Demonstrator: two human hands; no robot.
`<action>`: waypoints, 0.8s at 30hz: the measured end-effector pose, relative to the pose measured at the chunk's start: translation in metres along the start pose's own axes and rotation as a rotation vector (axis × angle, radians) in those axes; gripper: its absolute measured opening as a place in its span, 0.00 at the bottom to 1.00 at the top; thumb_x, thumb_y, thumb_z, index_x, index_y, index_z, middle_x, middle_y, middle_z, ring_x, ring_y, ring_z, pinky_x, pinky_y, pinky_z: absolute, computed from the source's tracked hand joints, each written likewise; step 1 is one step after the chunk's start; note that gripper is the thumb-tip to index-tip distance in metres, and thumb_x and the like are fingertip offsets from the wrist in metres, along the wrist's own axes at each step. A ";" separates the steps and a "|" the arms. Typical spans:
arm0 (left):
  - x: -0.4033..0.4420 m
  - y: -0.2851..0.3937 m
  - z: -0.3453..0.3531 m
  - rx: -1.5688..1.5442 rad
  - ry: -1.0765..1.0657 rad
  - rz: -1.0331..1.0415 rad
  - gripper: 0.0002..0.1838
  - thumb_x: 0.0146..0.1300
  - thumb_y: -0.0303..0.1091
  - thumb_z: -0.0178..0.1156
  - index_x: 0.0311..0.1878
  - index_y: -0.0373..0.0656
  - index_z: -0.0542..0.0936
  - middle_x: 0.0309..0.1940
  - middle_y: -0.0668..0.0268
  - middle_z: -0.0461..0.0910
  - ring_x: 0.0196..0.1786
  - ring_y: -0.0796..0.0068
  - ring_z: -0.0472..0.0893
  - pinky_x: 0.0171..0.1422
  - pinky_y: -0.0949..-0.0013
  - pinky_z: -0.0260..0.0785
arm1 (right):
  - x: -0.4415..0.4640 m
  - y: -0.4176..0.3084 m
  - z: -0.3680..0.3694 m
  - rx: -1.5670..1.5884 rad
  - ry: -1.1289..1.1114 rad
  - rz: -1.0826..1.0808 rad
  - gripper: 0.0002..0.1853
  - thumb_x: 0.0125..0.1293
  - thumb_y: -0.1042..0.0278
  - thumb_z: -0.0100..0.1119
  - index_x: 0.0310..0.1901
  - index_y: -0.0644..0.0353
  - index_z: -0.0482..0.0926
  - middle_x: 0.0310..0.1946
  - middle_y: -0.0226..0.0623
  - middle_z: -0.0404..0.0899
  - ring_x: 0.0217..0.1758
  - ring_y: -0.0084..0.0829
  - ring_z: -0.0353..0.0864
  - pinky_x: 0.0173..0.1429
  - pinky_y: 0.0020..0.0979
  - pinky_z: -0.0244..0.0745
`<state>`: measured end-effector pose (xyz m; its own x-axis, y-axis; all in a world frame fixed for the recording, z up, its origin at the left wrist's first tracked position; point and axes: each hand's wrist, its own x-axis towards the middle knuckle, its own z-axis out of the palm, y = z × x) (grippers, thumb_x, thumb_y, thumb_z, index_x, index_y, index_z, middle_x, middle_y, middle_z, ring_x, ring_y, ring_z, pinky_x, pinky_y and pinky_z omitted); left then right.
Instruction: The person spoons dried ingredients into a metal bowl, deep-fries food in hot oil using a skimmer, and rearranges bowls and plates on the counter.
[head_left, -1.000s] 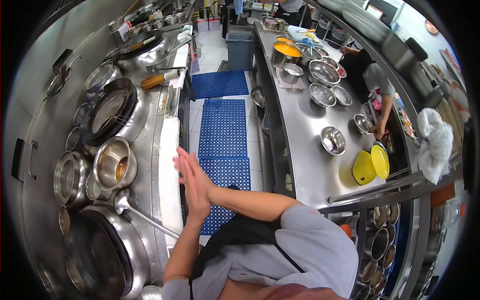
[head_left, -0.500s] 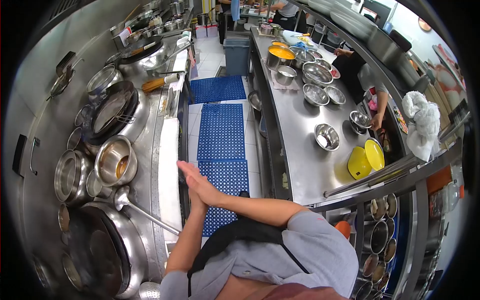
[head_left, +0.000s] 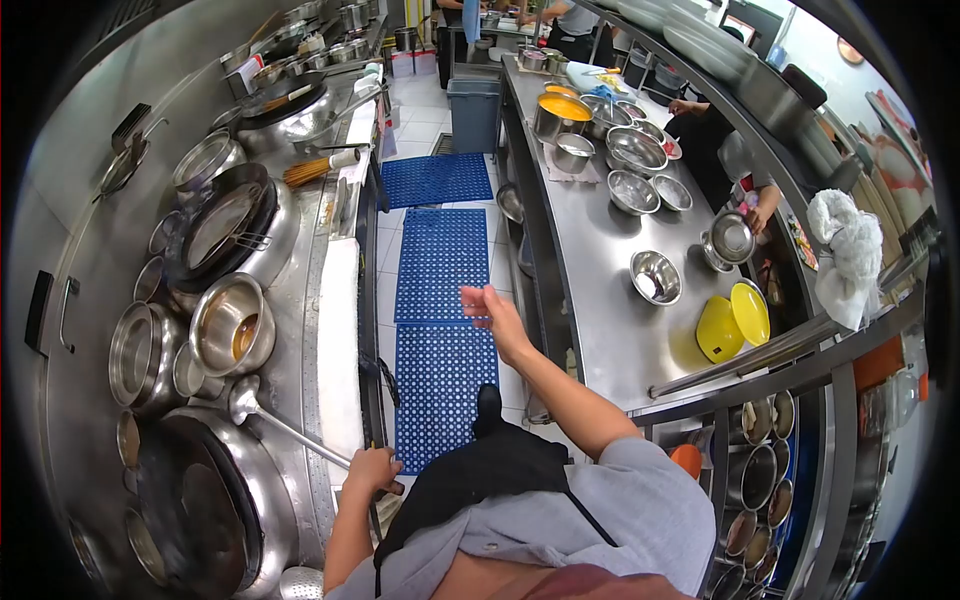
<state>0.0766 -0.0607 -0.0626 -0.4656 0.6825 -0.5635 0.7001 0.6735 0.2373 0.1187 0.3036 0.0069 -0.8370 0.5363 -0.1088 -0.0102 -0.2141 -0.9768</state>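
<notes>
My left hand (head_left: 372, 470) is closed around the handle end of a long metal ladle (head_left: 290, 430), beside the stove's front edge. The ladle's bowl lies between a steel pot and the large wok at the lower left. Over the blue floor mat (head_left: 440, 265), my right hand (head_left: 497, 318) is raised with bent fingers apart, holding nothing. Nearest to the ladle's bowl is a steel bowl (head_left: 215, 350) with some brown liquid. A white cloth strip (head_left: 340, 340) runs along the stove edge.
Right, a steel counter (head_left: 620, 340) bears several metal bowls, an orange-filled pot (head_left: 562, 112) and a yellow container (head_left: 718, 328). A co-worker's hand (head_left: 762, 212) holds a tilted metal bowl (head_left: 733, 238). A dark wok (head_left: 195, 500) stands lower left; a grey bin (head_left: 475, 115) stands ahead.
My hands, pressed together before, are now apart. The left went down to the ladle handle and closed on it; the right moved right and up. The co-worker's bowl is now raised and tilted.
</notes>
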 end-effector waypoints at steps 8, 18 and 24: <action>-0.013 0.009 0.005 0.006 -0.011 -0.030 0.21 0.66 0.51 0.57 0.47 0.43 0.84 0.34 0.51 0.86 0.44 0.50 0.85 0.52 0.52 0.74 | -0.029 0.026 -0.025 0.014 0.062 0.128 0.34 0.76 0.36 0.39 0.53 0.63 0.81 0.36 0.30 0.83 0.35 0.20 0.78 0.41 0.25 0.73; 0.031 0.049 -0.052 -0.440 0.337 0.207 0.19 0.67 0.30 0.51 0.58 0.37 0.79 0.50 0.42 0.81 0.53 0.44 0.81 0.59 0.51 0.72 | -0.017 0.013 -0.085 0.049 0.251 0.121 0.35 0.75 0.33 0.40 0.49 0.64 0.81 0.29 0.30 0.82 0.25 0.19 0.77 0.30 0.24 0.73; 0.098 0.078 -0.089 -0.560 0.539 0.341 0.17 0.65 0.24 0.51 0.54 0.36 0.80 0.44 0.45 0.80 0.48 0.45 0.80 0.56 0.54 0.72 | 0.020 0.010 -0.120 0.028 0.321 0.034 0.33 0.76 0.37 0.42 0.47 0.64 0.82 0.26 0.29 0.81 0.24 0.19 0.76 0.29 0.23 0.71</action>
<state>0.0377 0.0844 -0.0289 -0.5712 0.8202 0.0309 0.5441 0.3502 0.7624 0.1676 0.4100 -0.0269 -0.6216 0.7578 -0.1983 -0.0043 -0.2565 -0.9665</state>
